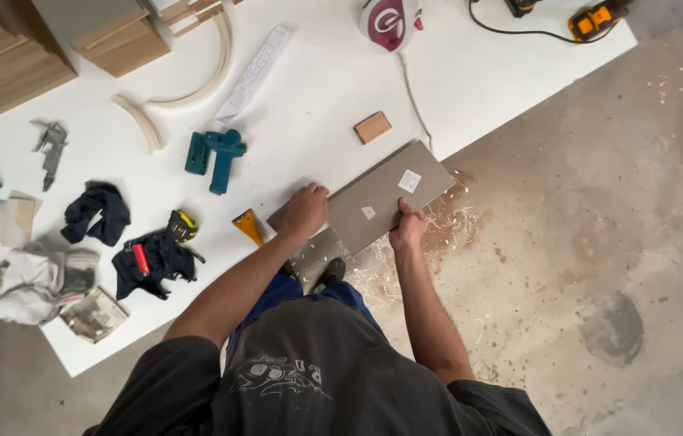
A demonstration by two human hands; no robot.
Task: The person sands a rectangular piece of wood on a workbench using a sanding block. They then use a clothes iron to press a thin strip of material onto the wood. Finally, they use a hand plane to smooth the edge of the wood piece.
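— What have your hands got hold of?

— A flat grey-brown panel (386, 194). It lies at the edge of the white worktable (486, 73), slanted, with its far corner hanging out past the table over the concrete floor (599, 226). My left hand (302, 211) lies on its near-left end, palm down, fingers curled loosely over the top. My right hand (408, 228) grips the near long edge, thumb on top and fingers wrapped under, so it is closed on the board.

— Anything on the panel itself?

— Two small pale stickers, one near the middle and one closer to me.

— And around it?

— A small reddish-brown wooden block (372, 127) sits on the table just beyond the panel, apart from it. An orange-handled scraper (248, 225) lies just left of my left wrist. Further left are a yellow-and-black tape measure (182, 226), a teal clamp-like tool (219, 156) and dark blue rags (98, 211). A white-and-maroon iron (390, 23) stands at the far side, its cord running down toward the panel. Wood shavings (438, 226) are scattered on the floor below my right hand.
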